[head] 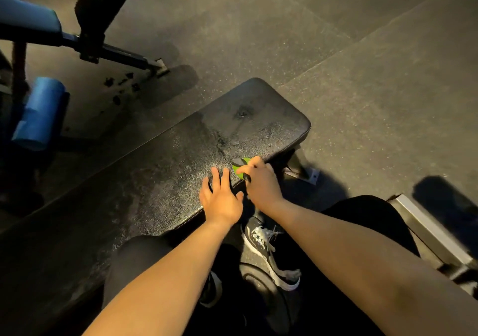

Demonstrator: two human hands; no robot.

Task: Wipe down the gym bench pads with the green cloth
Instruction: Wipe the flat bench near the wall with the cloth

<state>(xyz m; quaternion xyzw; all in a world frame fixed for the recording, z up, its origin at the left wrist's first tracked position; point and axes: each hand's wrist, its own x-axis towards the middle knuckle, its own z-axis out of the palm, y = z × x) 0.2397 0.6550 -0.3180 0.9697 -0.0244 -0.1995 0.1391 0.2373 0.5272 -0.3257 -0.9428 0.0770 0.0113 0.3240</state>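
The right hand (261, 183) curls around the green cloth (239, 169), bunched into a small wad with a grey patch showing, and holds it on the near edge of the black bench pad (181, 149), right of centre in the frame. Just left of it, the left hand (221, 198) lies flat on the pad, fingers straight and spread. The pad's textured surface shows streaks and a scuffed dent near its far end. A blue-padded machine (38, 113) stands at the left edge. A sneaker (269, 253) sits on the speckled rubber floor (362, 64) below the hands.
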